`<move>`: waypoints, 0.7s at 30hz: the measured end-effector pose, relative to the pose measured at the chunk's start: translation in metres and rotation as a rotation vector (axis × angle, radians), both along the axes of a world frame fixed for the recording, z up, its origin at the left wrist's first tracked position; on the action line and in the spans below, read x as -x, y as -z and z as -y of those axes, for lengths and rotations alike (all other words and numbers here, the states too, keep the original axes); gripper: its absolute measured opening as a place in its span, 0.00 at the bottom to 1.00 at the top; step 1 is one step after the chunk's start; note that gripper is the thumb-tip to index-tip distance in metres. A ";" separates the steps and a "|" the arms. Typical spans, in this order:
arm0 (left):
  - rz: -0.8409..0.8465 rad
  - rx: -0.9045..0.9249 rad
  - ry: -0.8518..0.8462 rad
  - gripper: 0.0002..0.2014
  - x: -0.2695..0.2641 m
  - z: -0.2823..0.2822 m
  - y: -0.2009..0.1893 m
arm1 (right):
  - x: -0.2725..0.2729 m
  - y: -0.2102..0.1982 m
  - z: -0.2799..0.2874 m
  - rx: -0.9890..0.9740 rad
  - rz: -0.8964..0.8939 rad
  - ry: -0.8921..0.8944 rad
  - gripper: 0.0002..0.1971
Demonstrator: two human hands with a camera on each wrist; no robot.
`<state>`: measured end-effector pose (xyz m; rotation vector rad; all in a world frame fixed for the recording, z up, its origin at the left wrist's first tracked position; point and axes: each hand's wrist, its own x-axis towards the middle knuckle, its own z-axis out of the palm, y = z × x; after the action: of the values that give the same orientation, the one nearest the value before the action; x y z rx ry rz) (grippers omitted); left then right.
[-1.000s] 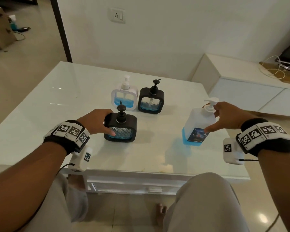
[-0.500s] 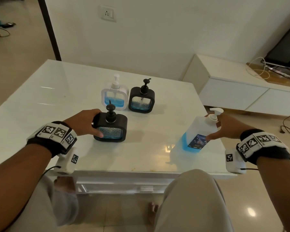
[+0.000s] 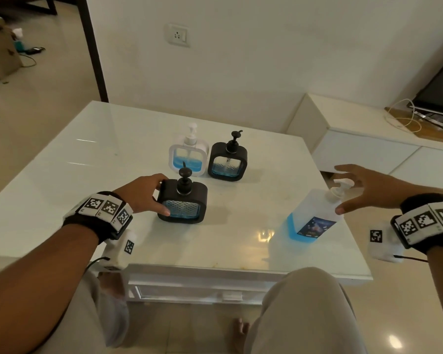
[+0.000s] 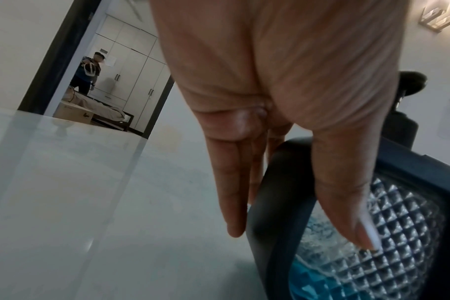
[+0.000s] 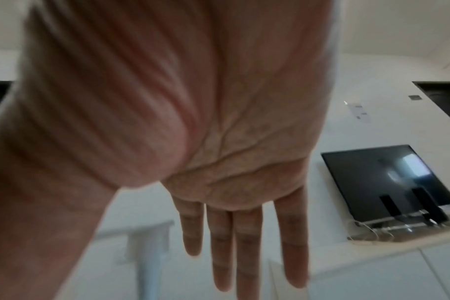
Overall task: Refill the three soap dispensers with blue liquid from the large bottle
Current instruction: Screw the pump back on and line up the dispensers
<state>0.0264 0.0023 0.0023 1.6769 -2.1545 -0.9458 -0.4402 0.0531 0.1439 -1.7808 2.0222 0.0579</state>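
Here my left hand point(image 3: 141, 194) clasps the near dispenser point(image 3: 182, 203) by its side, thumb on the front glass, likely steadying it for uncapping. At three o'clock the bottle point(image 3: 313, 215) stands near the table point(image 3: 87, 154) edge; my right hand point(image 3: 363, 190) is spread, thumb touching its shoulder. Two more dispensers point(image 3: 207, 157) wait at twelve.

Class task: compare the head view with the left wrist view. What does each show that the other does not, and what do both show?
Only the head view: the large bottle with the open right hand at its pump, and the white dispenser beside the far black dispenser.
Only the left wrist view: a doorway with a person beyond.
Both: the left hand gripping the near black dispenser on the table.
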 end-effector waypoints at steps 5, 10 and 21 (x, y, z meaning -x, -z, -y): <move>0.024 0.009 -0.005 0.33 -0.001 -0.001 0.000 | -0.052 -0.039 -0.005 0.362 -0.319 -0.067 0.41; -0.005 0.003 -0.014 0.31 0.002 -0.001 0.001 | -0.151 -0.026 0.001 0.384 0.020 -0.293 0.24; -0.100 -0.020 0.064 0.33 0.023 0.001 0.000 | -0.230 0.058 0.033 0.088 -0.013 -0.477 0.36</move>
<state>0.0034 0.0013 0.0024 1.5432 -2.1511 -1.0496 -0.2104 0.0204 0.0854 -2.2860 1.5864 0.1270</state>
